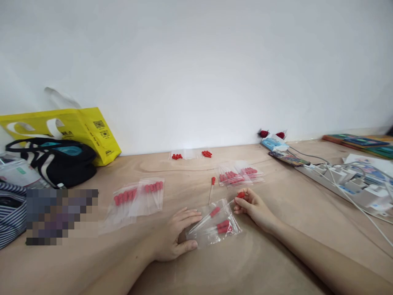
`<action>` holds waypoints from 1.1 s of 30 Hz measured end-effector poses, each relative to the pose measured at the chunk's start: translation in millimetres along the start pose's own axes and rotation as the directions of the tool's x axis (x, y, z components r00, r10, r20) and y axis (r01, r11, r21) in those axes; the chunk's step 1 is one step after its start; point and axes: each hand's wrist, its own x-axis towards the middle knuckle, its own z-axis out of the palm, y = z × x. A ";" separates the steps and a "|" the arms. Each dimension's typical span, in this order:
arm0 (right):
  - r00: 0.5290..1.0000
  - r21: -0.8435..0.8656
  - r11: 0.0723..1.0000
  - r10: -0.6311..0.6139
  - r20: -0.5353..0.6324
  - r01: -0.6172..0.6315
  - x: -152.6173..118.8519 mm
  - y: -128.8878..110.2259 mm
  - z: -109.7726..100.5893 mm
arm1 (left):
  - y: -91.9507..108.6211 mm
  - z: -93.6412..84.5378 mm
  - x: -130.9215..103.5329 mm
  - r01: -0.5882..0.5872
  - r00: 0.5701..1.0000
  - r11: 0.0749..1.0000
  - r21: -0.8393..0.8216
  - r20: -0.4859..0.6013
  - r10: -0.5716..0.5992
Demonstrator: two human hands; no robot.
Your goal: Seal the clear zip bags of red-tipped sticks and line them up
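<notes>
Dropper [240, 195], its rounded red bulb pinched in your right hand [255, 208], points its slender stem leftward at the crinkly clear bag [211, 242]. Your left hand [172, 234], thumb and fingers apart, touches the bag's opposite end. Beyond, a loose dropper [213, 180] lies on the wood-grained table [187, 174].

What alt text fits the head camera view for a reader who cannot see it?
The right hand holds a red-topped dropper beside a clear bag of similar droppers, which the left hand touches. More such bags lie on the wooden table, between a yellow tote and a power strip.
</notes>
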 end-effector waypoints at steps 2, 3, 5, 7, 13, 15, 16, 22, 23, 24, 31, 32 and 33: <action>0.998 -0.041 0.999 -0.014 0.057 0.017 -0.7 0.1 -0.7 | 0.5 0.1 0.2 0.001 1.000 1.000 -0.008 -0.009 -0.001; 0.995 -0.061 0.998 -0.015 0.096 0.021 -0.7 0.0 -1.5 | 0.3 0.4 0.1 0.000 1.000 1.000 -0.013 -0.012 0.000; 0.982 -0.103 0.995 0.006 0.190 0.014 0.4 -0.3 -4.2 | -1.0 1.3 -0.1 -0.003 1.000 1.000 -0.018 -0.018 0.003; 0.959 -0.155 0.988 0.048 0.278 -0.005 2.8 -0.7 -7.5 | -2.9 2.3 -0.3 -0.007 1.000 1.000 -0.018 -0.022 0.007; 0.924 -0.257 0.966 0.068 0.375 0.033 7.0 -3.4 -10.1 | -5.8 3.8 0.6 -0.016 1.000 1.000 -0.014 -0.025 0.016; 0.899 -0.258 0.965 0.080 0.430 0.037 5.8 -5.8 -9.1 | -5.1 3.7 1.2 -0.014 1.000 1.000 -0.016 -0.027 0.014; 0.882 -0.257 0.966 0.098 0.461 0.027 5.1 -7.2 -8.9 | -4.7 3.6 1.4 -0.012 1.000 1.000 -0.015 -0.025 0.012; 0.824 -0.323 0.945 0.143 0.548 0.051 4.5 -8.6 -9.5 | -4.1 3.3 1.3 -0.008 1.000 1.000 0.003 -0.008 0.009; 0.827 -0.332 0.941 0.133 0.546 0.067 4.9 -7.1 -8.9 | -4.4 3.4 1.5 -0.008 1.000 1.000 0.007 -0.007 0.008; 0.833 -0.333 0.940 0.126 0.539 0.073 5.5 -5.2 -8.1 | -4.8 3.6 1.7 -0.007 1.000 1.000 0.010 -0.006 0.007; 0.900 -0.387 0.919 0.109 0.421 0.070 9.4 6.1 0.7 | -6.6 4.9 2.5 -0.029 0.999 1.000 -0.006 -0.034 0.029; 0.900 -0.395 0.915 0.103 0.423 0.080 9.2 7.2 2.2 | -6.4 4.9 2.4 -0.033 0.999 0.999 -0.011 -0.039 0.032; 0.899 -0.401 0.912 0.099 0.428 0.091 8.7 8.2 3.7 | -6.2 4.8 2.3 -0.034 0.999 0.999 -0.014 -0.041 0.033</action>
